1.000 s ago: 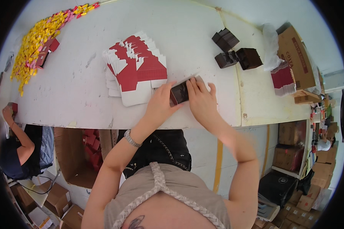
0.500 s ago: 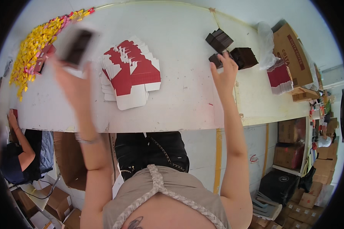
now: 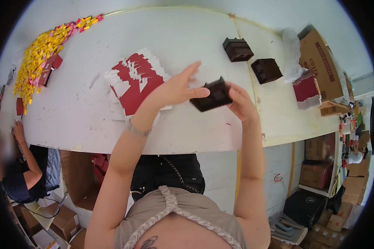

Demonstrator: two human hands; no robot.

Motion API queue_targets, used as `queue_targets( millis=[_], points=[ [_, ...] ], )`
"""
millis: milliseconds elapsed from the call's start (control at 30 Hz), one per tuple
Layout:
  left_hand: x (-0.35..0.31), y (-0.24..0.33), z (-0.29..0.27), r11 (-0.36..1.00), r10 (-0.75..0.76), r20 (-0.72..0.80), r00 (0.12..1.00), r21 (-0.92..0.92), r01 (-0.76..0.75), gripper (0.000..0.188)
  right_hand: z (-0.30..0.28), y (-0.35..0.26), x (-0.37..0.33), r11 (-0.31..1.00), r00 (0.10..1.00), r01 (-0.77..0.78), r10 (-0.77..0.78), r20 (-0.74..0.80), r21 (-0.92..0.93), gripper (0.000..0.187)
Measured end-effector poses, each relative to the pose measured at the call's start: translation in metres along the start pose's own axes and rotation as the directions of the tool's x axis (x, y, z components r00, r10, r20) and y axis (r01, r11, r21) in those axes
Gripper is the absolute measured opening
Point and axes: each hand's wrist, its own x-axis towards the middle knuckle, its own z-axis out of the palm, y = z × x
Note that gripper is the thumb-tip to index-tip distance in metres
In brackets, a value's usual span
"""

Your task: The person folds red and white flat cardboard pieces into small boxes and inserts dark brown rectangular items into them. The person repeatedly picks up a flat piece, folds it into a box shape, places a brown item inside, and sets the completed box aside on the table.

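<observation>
Over the middle of the table, my right hand [image 3: 242, 104] grips the right end of a dark brown plastic tray [image 3: 214, 96] with moulded compartments. My left hand [image 3: 176, 88] reaches in from the left with its fingers spread; its thumb lies over the tray's left end, and I cannot tell how firmly it touches. Beneath and beside my left forearm is a fanned pile of flat red and white cartons [image 3: 137, 89]. Beyond my right hand, two stacks of dark trays stand on the table: the farther stack [image 3: 238, 50] and the nearer stack [image 3: 266, 70].
Yellow and pink small packets [image 3: 39, 52] heap along the left edge, with a red box [image 3: 50, 71] against them. At right are a cardboard box [image 3: 320, 62] and a bundle of red cartons [image 3: 306, 90]. A co-worker's hand [image 3: 18, 132] is at far left.
My left hand has come from the left side, without the blurred box and dark insert it held. My right hand has brought a dark tray from the stacks toward the middle.
</observation>
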Motion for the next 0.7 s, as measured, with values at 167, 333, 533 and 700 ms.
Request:
queue_targets(
  millis=[167, 333, 533, 700],
  points=[
    [0.022, -0.011, 0.024, 0.886, -0.146, 0.349, 0.926, -0.371, 0.279, 0.068, 0.028, 0.002, 0.015, 0.788, 0.678, 0.029, -0.468, -0.567, -0.615, 0.033],
    [0.025, -0.017, 0.05, 0.985, -0.149, -0.224, 0.963, -0.115, 0.125, 0.06, 0.047, 0.028, 0.009, 0.837, 0.793, 0.049, -0.364, -0.488, -0.544, 0.02],
    [0.029, -0.032, 0.048, 0.997, -0.051, -0.274, 0.96, -0.065, 0.035, 0.061, 0.062, 0.013, 0.013, 0.865, 0.835, -0.039, -0.246, -0.492, -0.5, 0.015],
    [0.032, -0.051, 0.041, 0.972, -0.133, -0.224, 0.965, -0.219, 0.083, 0.063, 0.035, 0.009, 0.023, 0.934, 0.921, -0.007, -0.133, -0.366, -0.357, 0.013]
  ],
)
